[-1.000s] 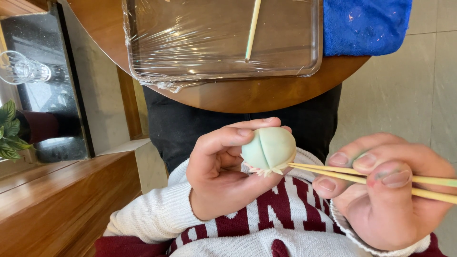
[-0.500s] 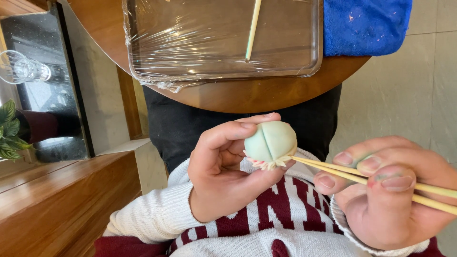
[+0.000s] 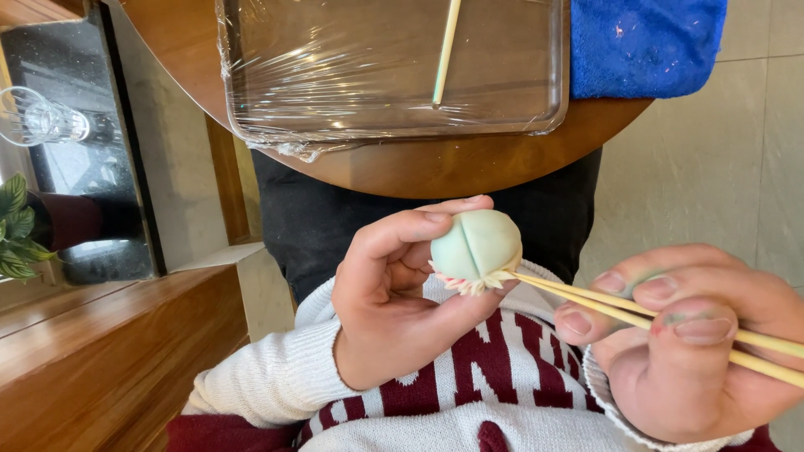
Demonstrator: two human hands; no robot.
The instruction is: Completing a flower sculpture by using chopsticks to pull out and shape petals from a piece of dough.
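My left hand (image 3: 394,301) holds a pale green dough ball (image 3: 476,245) between thumb and fingertips, in front of my chest. The ball has a scored line across its top and a fringe of small cream-coloured petals along its lower edge. My right hand (image 3: 687,343) grips a pair of thin wooden sticks (image 3: 636,311). Their tips touch the ball's lower right edge at the fringe.
A tray wrapped in clear film (image 3: 251,109) lies on the round wooden table (image 3: 402,172), with a thin stick (image 3: 444,50) on it. A blue cloth (image 3: 645,42) sits to its right. A glass (image 3: 42,121), a plant (image 3: 17,230) and a wooden ledge (image 3: 100,351) are at left.
The dough ball has turned in my left hand, showing its scored line and more of the fringe. The stick tips stay at the fringe on the ball's lower edge.
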